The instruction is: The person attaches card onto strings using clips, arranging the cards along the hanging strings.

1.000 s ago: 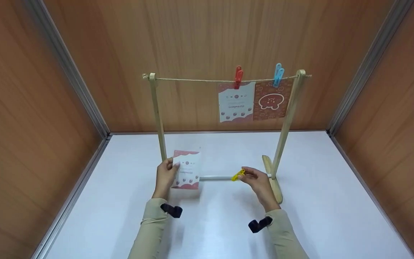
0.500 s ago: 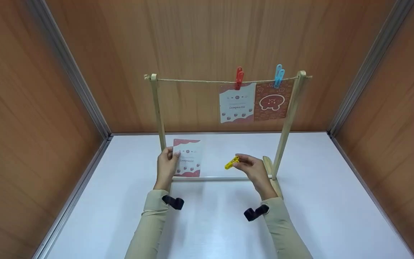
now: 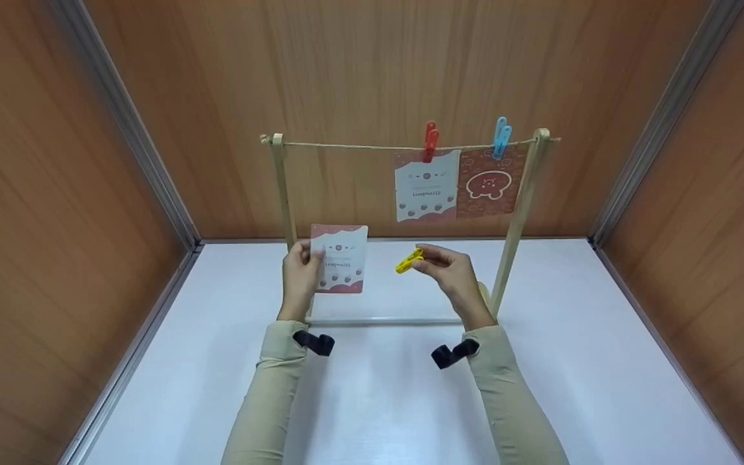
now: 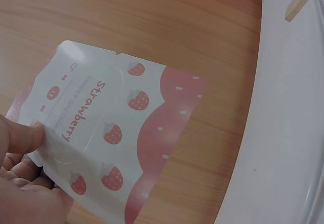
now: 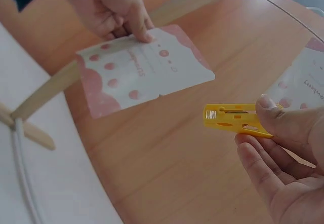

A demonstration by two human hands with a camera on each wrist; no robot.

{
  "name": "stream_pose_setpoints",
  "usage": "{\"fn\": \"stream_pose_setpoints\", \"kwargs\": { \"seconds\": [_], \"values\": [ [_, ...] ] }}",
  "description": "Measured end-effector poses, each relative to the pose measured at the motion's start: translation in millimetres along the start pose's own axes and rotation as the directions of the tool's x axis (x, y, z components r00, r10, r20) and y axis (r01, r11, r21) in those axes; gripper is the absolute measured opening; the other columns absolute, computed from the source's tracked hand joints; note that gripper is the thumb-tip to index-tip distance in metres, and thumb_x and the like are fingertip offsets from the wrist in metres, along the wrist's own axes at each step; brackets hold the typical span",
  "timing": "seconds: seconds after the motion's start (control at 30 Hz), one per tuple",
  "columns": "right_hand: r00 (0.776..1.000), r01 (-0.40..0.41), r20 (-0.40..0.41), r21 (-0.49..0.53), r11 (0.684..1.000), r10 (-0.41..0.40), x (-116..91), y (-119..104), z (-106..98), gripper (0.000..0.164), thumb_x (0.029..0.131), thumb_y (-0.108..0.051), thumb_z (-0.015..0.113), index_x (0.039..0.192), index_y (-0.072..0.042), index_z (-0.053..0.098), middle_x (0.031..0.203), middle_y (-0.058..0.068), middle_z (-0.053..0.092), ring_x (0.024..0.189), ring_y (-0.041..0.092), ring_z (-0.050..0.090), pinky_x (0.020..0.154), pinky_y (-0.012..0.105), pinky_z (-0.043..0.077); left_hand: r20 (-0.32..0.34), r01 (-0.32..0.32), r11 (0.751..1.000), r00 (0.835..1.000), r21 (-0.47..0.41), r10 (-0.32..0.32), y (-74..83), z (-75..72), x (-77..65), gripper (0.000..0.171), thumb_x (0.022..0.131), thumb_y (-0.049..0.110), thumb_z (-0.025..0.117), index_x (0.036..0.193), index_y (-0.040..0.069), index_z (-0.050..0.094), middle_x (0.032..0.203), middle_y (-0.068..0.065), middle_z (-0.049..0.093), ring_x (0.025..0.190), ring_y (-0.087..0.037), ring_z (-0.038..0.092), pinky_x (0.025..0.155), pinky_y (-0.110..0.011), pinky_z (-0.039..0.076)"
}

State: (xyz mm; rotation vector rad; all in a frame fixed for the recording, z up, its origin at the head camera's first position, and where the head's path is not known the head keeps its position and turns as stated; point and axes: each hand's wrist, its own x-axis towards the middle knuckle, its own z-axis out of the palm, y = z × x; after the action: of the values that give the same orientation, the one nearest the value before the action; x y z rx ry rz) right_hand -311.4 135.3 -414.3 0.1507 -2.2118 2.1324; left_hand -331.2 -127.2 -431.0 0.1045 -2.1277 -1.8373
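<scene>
My left hand (image 3: 299, 279) pinches the side edge of a strawberry-printed card (image 3: 346, 261), pink and white, its lettering upside down in the head view. Thumb in front and fingers behind show in the left wrist view. To the right, my right hand (image 3: 454, 278) pinches a yellow clothespin (image 5: 233, 118) between thumb and fingers, its nose pointing left toward the card. Both hands are raised below the string (image 3: 346, 146) of a wooden frame. On that string a red clothespin (image 3: 431, 142) holds a matching strawberry card (image 3: 425, 187), and a blue clothespin (image 3: 501, 137) holds a red bear card (image 3: 488, 184).
The frame's left post (image 3: 283, 194) stands behind my left hand, its right post (image 3: 519, 226) beyond my right. A pale crossbar (image 3: 378, 321) joins them low down. Wood-grain panels (image 3: 359, 77) enclose the white table (image 3: 372, 400) at the back and sides.
Both hands have risen toward the string, carrying the card and the yellow clothespin. The right hand has also shifted left, nearer the card. The hung cards stay in place.
</scene>
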Motion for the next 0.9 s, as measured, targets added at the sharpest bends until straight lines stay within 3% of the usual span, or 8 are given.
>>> {"fn": "stream_pose_setpoints", "kwargs": {
  "seconds": [0.3,0.5,0.9],
  "values": [
    [0.998,0.067,0.016,-0.022,0.998,-0.066,8,-34,9,0.039,0.085,-0.012,0.072,0.122,-0.004,0.065,0.117,0.015,0.066,0.100,0.014,0.065,0.088,0.022,0.053,0.030,-0.034,0.999,0.999,-0.034,0.035,24.1,1.8,5.5,0.022,0.100,0.015,0.050,0.118,0.003,0.055,0.109,-0.014,0.067,0.090,-0.021,0.063,0.066,-0.027,0.050],
    [0.996,0.087,0.031,-0.025,0.996,-0.086,13,-58,15,0.041,0.086,-0.014,0.071,0.125,-0.004,0.063,0.119,0.015,0.064,0.104,0.018,0.064,0.090,0.023,0.052,0.029,-0.073,0.996,0.997,-0.044,0.075,38.0,3.3,9.7,0.022,0.100,0.014,0.051,0.118,0.002,0.055,0.111,-0.015,0.067,0.096,-0.024,0.065,0.079,-0.035,0.053],
    [0.989,0.150,-0.011,-0.025,0.988,-0.150,22,-96,27,0.041,0.086,-0.015,0.070,0.126,-0.008,0.063,0.121,0.011,0.064,0.108,0.019,0.064,0.089,0.023,0.052,0.043,-0.112,0.988,0.992,-0.105,0.117,62.2,4.0,16.2,0.023,0.100,0.015,0.049,0.120,0.003,0.053,0.115,-0.014,0.066,0.100,-0.025,0.064,0.089,-0.043,0.053]
  ]
}}
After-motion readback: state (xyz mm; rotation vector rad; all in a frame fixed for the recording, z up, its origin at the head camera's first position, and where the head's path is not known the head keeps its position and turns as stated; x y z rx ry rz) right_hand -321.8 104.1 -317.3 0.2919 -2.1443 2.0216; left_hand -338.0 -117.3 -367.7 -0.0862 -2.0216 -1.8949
